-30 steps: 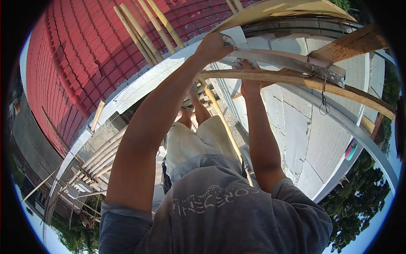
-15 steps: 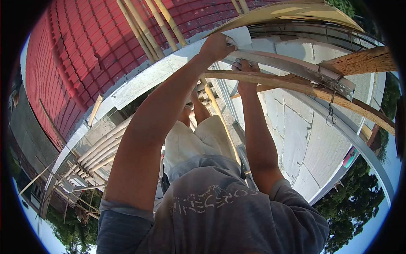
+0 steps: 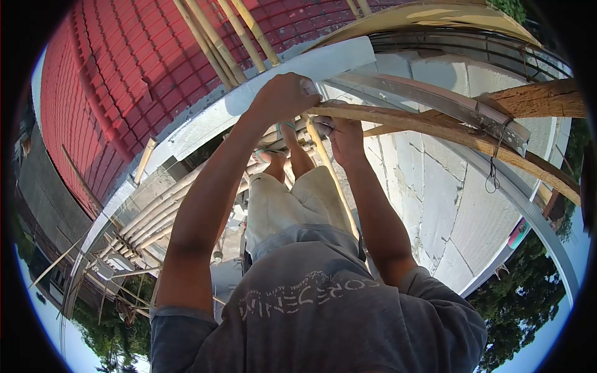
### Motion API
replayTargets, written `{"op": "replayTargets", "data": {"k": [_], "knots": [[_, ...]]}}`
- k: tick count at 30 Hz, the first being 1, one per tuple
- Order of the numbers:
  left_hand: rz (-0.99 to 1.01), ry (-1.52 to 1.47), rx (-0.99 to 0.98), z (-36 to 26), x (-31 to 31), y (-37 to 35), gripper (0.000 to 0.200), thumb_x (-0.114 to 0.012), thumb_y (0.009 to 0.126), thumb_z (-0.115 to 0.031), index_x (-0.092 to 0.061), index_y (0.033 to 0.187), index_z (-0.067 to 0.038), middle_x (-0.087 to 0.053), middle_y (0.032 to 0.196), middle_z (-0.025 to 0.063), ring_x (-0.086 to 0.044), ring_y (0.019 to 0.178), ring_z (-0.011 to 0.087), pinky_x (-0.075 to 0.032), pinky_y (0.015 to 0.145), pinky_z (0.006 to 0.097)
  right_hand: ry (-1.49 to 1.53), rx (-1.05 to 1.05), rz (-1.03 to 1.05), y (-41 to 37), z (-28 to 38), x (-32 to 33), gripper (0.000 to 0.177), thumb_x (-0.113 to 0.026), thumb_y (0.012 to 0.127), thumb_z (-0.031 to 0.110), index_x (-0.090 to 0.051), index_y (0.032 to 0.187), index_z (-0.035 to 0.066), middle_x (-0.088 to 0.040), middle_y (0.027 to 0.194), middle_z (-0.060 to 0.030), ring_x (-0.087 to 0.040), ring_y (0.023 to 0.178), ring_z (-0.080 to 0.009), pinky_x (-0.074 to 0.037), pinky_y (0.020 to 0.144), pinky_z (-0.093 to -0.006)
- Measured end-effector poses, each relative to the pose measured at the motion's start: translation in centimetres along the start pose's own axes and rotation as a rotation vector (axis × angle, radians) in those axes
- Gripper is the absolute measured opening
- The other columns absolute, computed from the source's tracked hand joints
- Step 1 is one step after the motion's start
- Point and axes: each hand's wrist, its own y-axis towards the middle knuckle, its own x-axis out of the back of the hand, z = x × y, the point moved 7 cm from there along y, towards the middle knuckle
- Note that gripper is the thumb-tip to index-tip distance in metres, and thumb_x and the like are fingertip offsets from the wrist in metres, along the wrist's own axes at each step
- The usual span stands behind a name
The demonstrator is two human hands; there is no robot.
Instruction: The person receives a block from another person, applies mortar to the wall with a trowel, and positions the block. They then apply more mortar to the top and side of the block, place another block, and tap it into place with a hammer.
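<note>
My left hand point(image 3: 285, 98) is closed, its thumb and fingertips pinched together by the near end of a wooden batten point(image 3: 398, 116). Just below that same end, my right hand point(image 3: 346, 140) has its fingers curled, and the batten hides some of the fingertips. What either hand holds, if anything, cannot be made out. Beyond the batten, a metal channel point(image 3: 418, 92) runs off to the right, with a loop of dark wire point(image 3: 493, 177) hanging near its far end. A white ledge point(image 3: 311, 67) passes behind my left hand.
Red roof tiles point(image 3: 124, 74) slope away at the left, with bamboo poles point(image 3: 208, 43) standing against them. A grey block wall point(image 3: 429, 180) is on the right. Bamboo scaffolding point(image 3: 146, 217) lies below left. A thick timber point(image 3: 535, 99) juts in from the right.
Both hands have moved left and lower, away from the end of the metal channel to the batten's near end. My feet in sandals now show more below.
</note>
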Motion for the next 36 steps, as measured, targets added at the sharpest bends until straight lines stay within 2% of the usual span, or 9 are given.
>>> {"op": "replayTargets", "data": {"k": [13,15,16,18,22,23,27,29,36], "knots": [[-0.410,-0.164,0.016,7.5,-8.0,-8.5,0.024,-0.075,0.079,-0.023,-0.067,0.085,-0.002,-0.068,0.074,0.0141,-0.068,0.068,0.0275,-0.052,0.064,0.0379,-0.188,0.131,-0.078,1.4,-0.8,0.7,0.013,-0.062,0.098,0.016,-0.059,0.109,0.008,-0.067,0.099,-0.0066,-0.067,0.097,-0.0186,-0.059,0.085,-0.0341],[-0.427,-0.193,0.012,8.5,-10.5,-8.6,0.023,-0.075,0.079,-0.023,-0.067,0.086,-0.002,-0.069,0.076,0.0143,-0.068,0.069,0.0285,-0.052,0.064,0.0385,0.758,-0.093,-0.055,2.1,-0.4,0.3,0.010,-0.063,0.097,0.013,-0.059,0.105,0.010,-0.065,0.096,-0.0035,-0.065,0.093,-0.0150,-0.057,0.081,-0.0299],[-0.443,-0.139,-0.043,8.3,-11.3,-8.6,0.023,-0.075,0.080,-0.023,-0.068,0.087,-0.002,-0.069,0.079,0.0139,-0.068,0.070,0.0291,-0.052,0.065,0.0390,0.758,-0.095,-0.059,2.7,-0.8,1.4,0.010,-0.063,0.097,0.013,-0.059,0.105,0.010,-0.065,0.096,-0.0035,-0.065,0.093,-0.0150,-0.057,0.081,-0.0299],[-0.457,-0.085,-0.103,8.0,-11.9,-8.4,0.024,-0.075,0.081,-0.024,-0.068,0.088,-0.003,-0.069,0.082,0.0134,-0.068,0.072,0.0297,-0.053,0.066,0.0395,-0.036,0.006,-0.275,4.6,-1.1,5.3,0.011,-0.067,0.094,0.009,-0.058,0.101,0.013,-0.062,0.090,-0.0004,-0.061,0.081,-0.0103,-0.054,0.072,-0.0247],[-0.337,-0.145,0.012,6.7,-10.5,-8.3,0.022,-0.075,0.084,-0.023,-0.069,0.093,-0.004,-0.069,0.085,0.0100,-0.068,0.073,0.0271,-0.055,0.069,0.0382,0.399,0.144,-0.370,5.6,-4.0,8.7,0.011,-0.068,0.093,0.009,-0.059,0.097,0.013,-0.058,0.075,0.0033,-0.055,0.068,-0.0042,-0.048,0.062,-0.0207],[-0.322,-0.197,0.064,6.4,-9.5,-8.7,0.021,-0.075,0.084,-0.022,-0.070,0.095,-0.005,-0.069,0.085,0.0088,-0.068,0.072,0.0262,-0.055,0.069,0.0376,-0.319,0.413,-0.457,6.1,-3.4,10.5,0.009,-0.067,0.095,0.011,-0.060,0.100,0.012,-0.055,0.071,0.0056,-0.051,0.063,-0.0019,-0.046,0.059,-0.0203],[-0.575,-0.178,-0.138,4.4,-4.2,-10.8,0.027,-0.077,0.080,-0.016,-0.069,0.105,-0.009,-0.069,0.095,0.0052,-0.069,0.086,0.0236,-0.055,0.078,0.0383,-0.223,0.389,-0.513,7.7,-1.7,11.8,0.010,-0.070,0.093,0.011,-0.065,0.100,0.006,-0.060,0.072,0.0029,-0.054,0.063,-0.0043,-0.046,0.060,-0.0232],[-0.636,0.034,-0.155,4.0,-1.4,-9.5,0.037,-0.078,0.079,-0.018,-0.067,0.113,-0.010,-0.068,0.105,0.0063,-0.066,0.098,0.0254,-0.052,0.087,0.0398,-0.874,0.733,-0.803,7.5,0.8,11.4,0.015,-0.073,0.090,0.014,-0.070,0.093,0.000,-0.065,0.077,-0.0030,-0.058,0.068,-0.0094,-0.048,0.063,-0.0288],[-0.645,0.305,-0.184,7.1,1.0,-5.6,0.062,-0.079,0.077,-0.023,-0.058,0.135,-0.015,-0.058,0.134,0.0080,-0.053,0.124,0.0304,-0.040,0.109,0.0450,-0.736,0.676,-0.864,8.6,1.3,11.9,0.024,-0.072,0.088,0.020,-0.074,0.089,-0.004,-0.072,0.084,-0.0107,-0.061,0.075,-0.0157,-0.050,0.071,-0.0332]]}}
